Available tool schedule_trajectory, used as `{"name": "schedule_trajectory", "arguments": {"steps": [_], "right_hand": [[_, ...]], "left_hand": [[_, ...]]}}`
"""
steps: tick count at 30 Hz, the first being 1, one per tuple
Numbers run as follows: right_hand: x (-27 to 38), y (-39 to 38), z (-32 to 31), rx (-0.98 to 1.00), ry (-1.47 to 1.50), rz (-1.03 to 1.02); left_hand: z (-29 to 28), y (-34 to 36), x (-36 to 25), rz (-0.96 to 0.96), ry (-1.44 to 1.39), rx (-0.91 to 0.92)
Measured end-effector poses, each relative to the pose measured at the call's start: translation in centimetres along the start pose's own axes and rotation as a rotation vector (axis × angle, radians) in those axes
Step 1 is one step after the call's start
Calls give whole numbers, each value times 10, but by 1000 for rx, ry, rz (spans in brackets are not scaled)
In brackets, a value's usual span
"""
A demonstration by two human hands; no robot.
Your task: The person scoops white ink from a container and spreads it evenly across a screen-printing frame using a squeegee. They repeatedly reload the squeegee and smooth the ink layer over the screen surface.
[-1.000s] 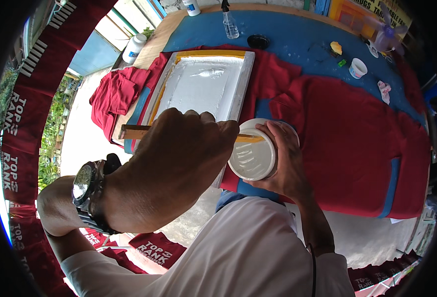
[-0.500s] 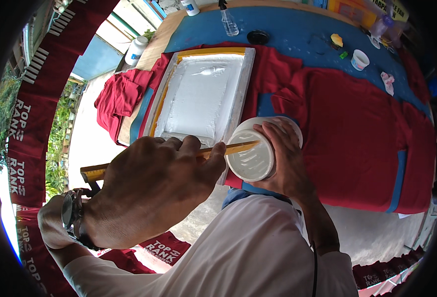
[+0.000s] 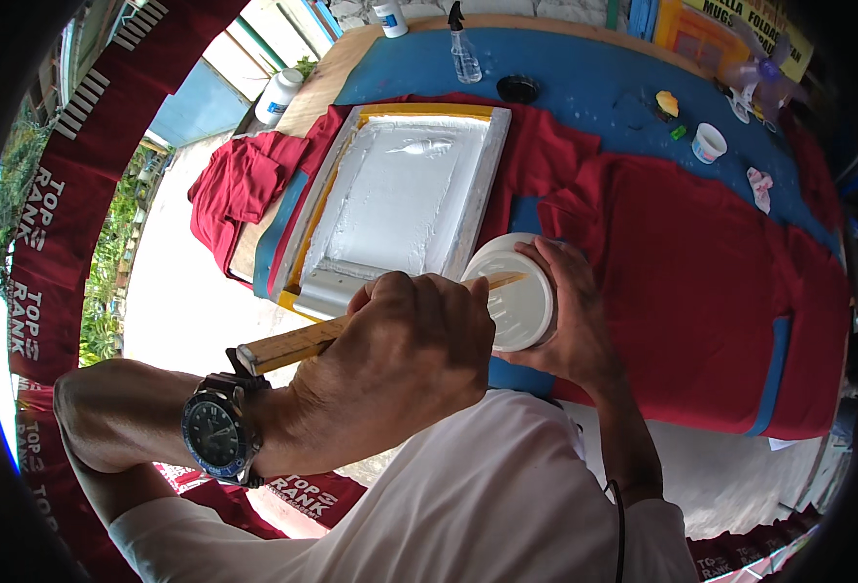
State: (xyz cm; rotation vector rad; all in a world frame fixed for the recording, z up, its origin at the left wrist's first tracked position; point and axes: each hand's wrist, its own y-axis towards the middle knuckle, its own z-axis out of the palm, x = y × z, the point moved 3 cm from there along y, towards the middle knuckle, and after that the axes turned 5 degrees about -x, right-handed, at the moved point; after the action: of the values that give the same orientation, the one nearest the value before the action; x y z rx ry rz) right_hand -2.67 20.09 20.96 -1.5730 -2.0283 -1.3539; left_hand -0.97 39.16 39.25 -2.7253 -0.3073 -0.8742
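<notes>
My left hand (image 3: 400, 360), wearing a watch (image 3: 221, 430), is closed around a yellow wooden ruler (image 3: 288, 348). The ruler's far tip reaches into the mouth of a white plastic tub (image 3: 521, 316). My right hand (image 3: 580, 325) grips this tub by its side and tilts it toward me; whitish material coats its inside. Just beyond my left hand lies a screen-printing frame (image 3: 497, 160), its mesh spread with white ink (image 3: 380, 204). A silvery squeegee (image 3: 327, 291) rests at the frame's near end, partly hidden by my left hand.
Dark red shirts (image 3: 701, 282) cover much of the blue-topped table (image 3: 400, 73). Toward the back stand a spray bottle (image 3: 464, 56), a black lid (image 3: 517, 89) and a small white cup (image 3: 709, 143). More red fabric (image 3: 244, 180) is bunched at the table's left edge.
My left hand has turned and shifted right, drawing the ruler's near end rightward and bringing the watch face into view. The tub and right hand sit slightly farther right.
</notes>
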Motion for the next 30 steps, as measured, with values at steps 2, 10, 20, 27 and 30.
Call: {"name": "schedule_trajectory", "arguments": {"steps": [2,10,20,27,30], "right_hand": [[3,-1,2,23,-47,-13],[-3,-4,3,35,23,53],[-10,4,-2,-18,30,18],[-16,1,-6,-60,56,49],[-17,1,-6,-48,67,39]], "left_hand": [[4,6,6,36,-36,24],[4,15,29,180,-470,246],[6,5,56,-125,-653,209],[-15,-12,51,-269,-582,212],[-1,-5,48,-251,-752,47]]}}
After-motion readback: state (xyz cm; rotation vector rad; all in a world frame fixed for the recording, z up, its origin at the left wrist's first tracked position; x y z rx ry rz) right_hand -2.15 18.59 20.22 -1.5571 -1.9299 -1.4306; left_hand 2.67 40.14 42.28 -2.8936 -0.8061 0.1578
